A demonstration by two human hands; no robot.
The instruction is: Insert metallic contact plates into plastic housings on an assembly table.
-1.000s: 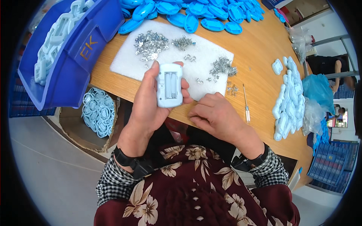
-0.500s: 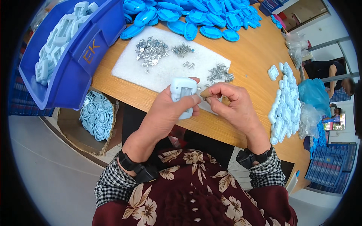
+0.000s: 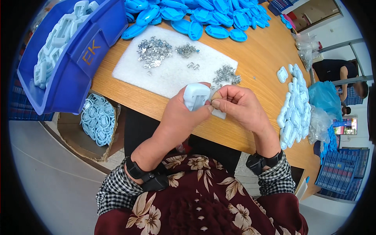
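My left hand [image 3: 181, 116] grips a pale blue plastic housing [image 3: 196, 96] above the near edge of the wooden table [image 3: 258, 62]. My right hand [image 3: 239, 105] is pressed against the housing's right side, thumb and forefinger pinched together; whether a small metal part sits between them is hidden. Just beyond both hands lies a white foam pad [image 3: 172, 72] with several piles of small metal clips [image 3: 153, 50] and another pile [image 3: 226, 74].
A dark blue bin [image 3: 74, 58] of pale housings sits at the left. Bright blue oval shells [image 3: 196, 13] are heaped at the far edge. A row of pale housings [image 3: 294, 103] lies at the right. A cardboard box [image 3: 92, 125] of parts stands on the floor. Another person [image 3: 338, 72] is at the far right.
My left hand has turned the housing from flat and face-up to held on edge. My right hand rose from the table edge and came against the housing with pinched fingers.
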